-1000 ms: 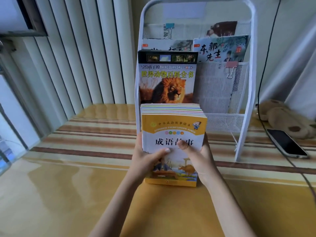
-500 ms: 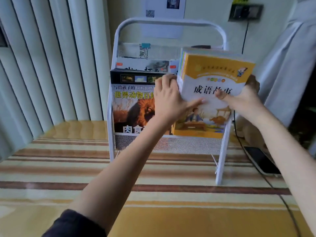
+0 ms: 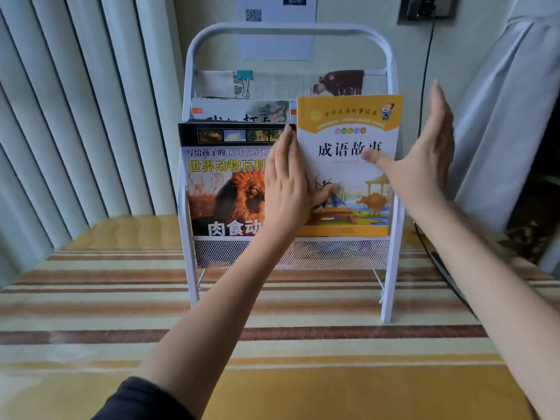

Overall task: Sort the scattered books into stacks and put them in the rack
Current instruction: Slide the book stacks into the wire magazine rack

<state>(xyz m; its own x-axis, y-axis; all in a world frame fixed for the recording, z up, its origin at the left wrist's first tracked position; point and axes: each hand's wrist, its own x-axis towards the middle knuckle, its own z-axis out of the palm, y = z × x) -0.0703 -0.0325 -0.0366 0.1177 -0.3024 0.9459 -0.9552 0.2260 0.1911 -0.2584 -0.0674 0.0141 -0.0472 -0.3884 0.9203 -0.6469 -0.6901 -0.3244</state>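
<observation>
a glossy table (image 3: 91,313) with a striped yellow and brown cover carries a white wire rack (image 3: 387,268) standing upright toward its far edge.

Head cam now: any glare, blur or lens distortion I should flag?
Head view: the table shows glossy reflections at far left; the rack frame and blinds bow from the wide-angle lens; the yellow book title reads sharp, its small print is soft; the dark right edge loses detail.
</observation>
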